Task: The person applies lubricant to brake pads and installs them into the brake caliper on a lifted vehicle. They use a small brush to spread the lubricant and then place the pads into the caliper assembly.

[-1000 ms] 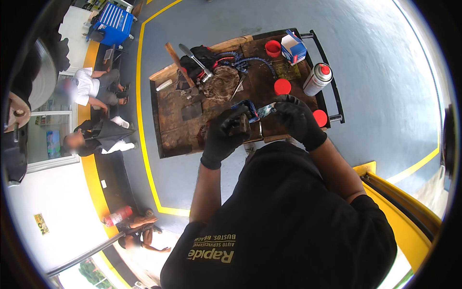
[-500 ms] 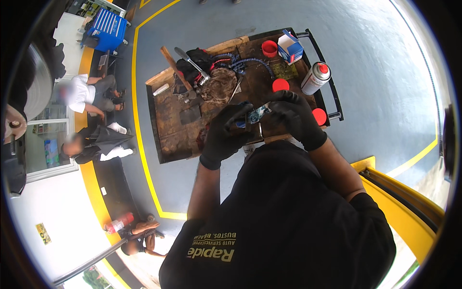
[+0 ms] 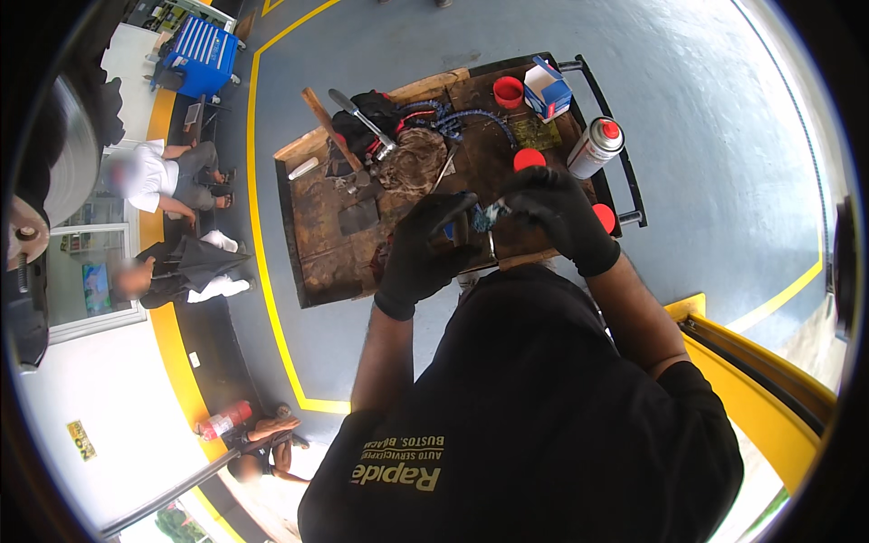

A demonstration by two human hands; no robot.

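Far left: a large metal disc point(image 3: 68, 172) at the rim of the view, beneath it a white wall point(image 3: 100, 398) and a glazed door. Just right of that, two seated people point(image 3: 163, 181) on a dark strip edged by a yellow floor line point(image 3: 253, 181), and a blue tool chest point(image 3: 204, 56) near the top. Lower left: a red extinguisher point(image 3: 222, 421) lying on the floor beside another person. Grey-blue painted floor point(image 3: 706, 145) all around, glossy, with yellow lines bending across it. Centre: a rolling cart whose worn, stained wooden top serves as the counter point(image 3: 317, 231), cluttered with a wooden-handled tool point(image 3: 326, 122), a chrome wrench point(image 3: 362, 118), a wad of brownish rag point(image 3: 412, 163), dark cloth and a blue cord. Over the counter's near edge: left hand point(image 3: 425, 249), black-gloved, fingers curled tightly round a small dark part point(image 3: 466, 231), of which little shows. Just right, touching it: right hand point(image 3: 557, 213), also black-gloved, fingers pressed together, pinching a small blue-and-silver piece point(image 3: 489, 215) at the end of that part; exact shape too small to tell. Further right on the counter: a red cup point(image 3: 508, 90), a small blue and white box point(image 3: 548, 88), red caps point(image 3: 529, 159), and a white spray can with red top point(image 3: 593, 147) standing by the black side rail point(image 3: 620, 154). Far right, low: a yellow painted metal frame point(image 3: 769, 416). Foreground filled by the black shirt.
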